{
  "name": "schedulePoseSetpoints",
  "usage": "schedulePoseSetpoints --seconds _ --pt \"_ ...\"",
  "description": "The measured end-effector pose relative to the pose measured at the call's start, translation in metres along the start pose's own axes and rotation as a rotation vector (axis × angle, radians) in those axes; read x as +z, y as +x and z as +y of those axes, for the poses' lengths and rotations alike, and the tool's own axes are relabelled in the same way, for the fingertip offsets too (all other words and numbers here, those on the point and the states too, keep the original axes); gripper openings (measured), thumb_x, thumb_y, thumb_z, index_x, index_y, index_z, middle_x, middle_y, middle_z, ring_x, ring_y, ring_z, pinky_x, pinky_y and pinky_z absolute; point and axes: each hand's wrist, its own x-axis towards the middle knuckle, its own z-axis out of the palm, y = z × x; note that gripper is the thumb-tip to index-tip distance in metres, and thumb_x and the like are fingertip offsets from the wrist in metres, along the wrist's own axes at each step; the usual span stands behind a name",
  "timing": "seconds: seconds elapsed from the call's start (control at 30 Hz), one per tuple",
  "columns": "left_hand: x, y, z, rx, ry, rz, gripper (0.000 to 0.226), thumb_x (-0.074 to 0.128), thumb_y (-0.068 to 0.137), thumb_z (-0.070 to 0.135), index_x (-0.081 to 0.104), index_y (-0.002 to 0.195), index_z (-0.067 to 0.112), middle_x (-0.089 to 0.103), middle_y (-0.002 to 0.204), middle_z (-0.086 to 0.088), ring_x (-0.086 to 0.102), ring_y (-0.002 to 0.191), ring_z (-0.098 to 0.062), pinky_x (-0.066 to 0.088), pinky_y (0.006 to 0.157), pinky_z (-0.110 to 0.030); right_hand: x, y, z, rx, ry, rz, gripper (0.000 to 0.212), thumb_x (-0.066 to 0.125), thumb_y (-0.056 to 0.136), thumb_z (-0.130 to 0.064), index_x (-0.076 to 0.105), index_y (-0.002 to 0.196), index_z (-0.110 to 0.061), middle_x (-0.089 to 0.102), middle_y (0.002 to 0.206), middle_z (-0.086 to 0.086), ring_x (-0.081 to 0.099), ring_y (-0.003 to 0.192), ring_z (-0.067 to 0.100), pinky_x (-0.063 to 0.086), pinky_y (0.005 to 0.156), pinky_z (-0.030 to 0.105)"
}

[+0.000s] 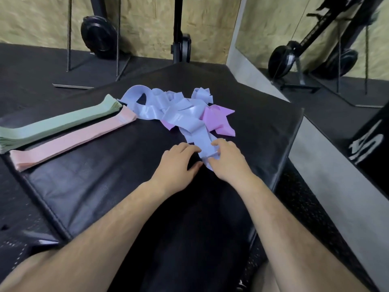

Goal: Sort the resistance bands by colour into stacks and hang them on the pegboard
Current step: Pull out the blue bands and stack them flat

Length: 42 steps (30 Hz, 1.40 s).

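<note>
Both bare hands work near the middle of the black padded surface [101, 186], forearms reaching in from the bottom edge.

L grip [179, 160]: fingers fairly straight & relaxed, palm down on the surface, fingertips touching the L edge of a pale-blue band [205, 146]. Not clamped round anything.

R grip [228, 159]: fingers curled over the near end of that same band, holding it; the band's tip shows just below the thumb. The 2 grips sit close together w/ the band end between them.

The band runs away from the hands into the pale-blue pile [168, 106], a loose tangle of loops & twists toward the far side of the surface. One small curled blue piece sits at the pile's far R edge. Purple bands [216, 121] lie under & beside the pile on its R, partly covered.

L side: green stack [59, 125] lies flat, neat, many layers. Pink stack [69, 142] lies right beside it on the near side, parallel, edges abt touching. Both stacks' far ends meet the blue pile.

Bkgd: chipboard wall [147, 22], black wheeled machine [99, 36] standing vs it, mirror [315, 28] on the R. No pegboard in view.
</note>
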Motion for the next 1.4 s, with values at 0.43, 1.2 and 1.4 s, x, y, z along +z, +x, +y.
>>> schedulePoseSetpoints --seconds 0.43,1.2,1.4 --pt "-0.041 0.01 0.006 -0.002 -0.332 0.208 0.012 0.06 0.099 0.025 0.069 0.099 0.017 0.064 0.088 0.009 0.058 0.084 -0.009 0.041 0.073 -0.013 -0.008 0.008 -0.018 -0.316 0.329 0.196 0.017 0.069 0.091 -0.035 0.067 0.096 -0.018 0.059 0.1 -0.012 0.05 0.104 0.01 0.038 0.083 0.017" --pt "-0.099 -0.031 -0.044 -0.254 -0.601 0.116 0.01 0.069 0.092 0.026 0.065 0.097 0.034 0.069 0.087 -0.002 0.059 0.072 -0.013 0.052 0.065 -0.033 0.01 0.009 -0.075 -0.412 0.307 -0.267 0.013 0.064 0.096 -0.044 0.068 0.096 -0.032 0.069 0.092 -0.011 0.064 0.086 0.009 0.051 0.081 0.028" --pt "-0.101 -0.051 -0.063 -0.367 -0.524 0.123 0.009 0.073 0.088 0.016 0.068 0.089 0.023 0.07 0.08 -0.004 0.059 0.067 -0.009 0.052 0.063 -0.029 0.012 0.007 -0.102 -0.41 -0.039 -0.362 0.021 0.059 0.098 -0.044 0.069 0.093 -0.026 0.065 0.083 -0.009 0.058 0.077 0.009 0.043 0.066 0.028"
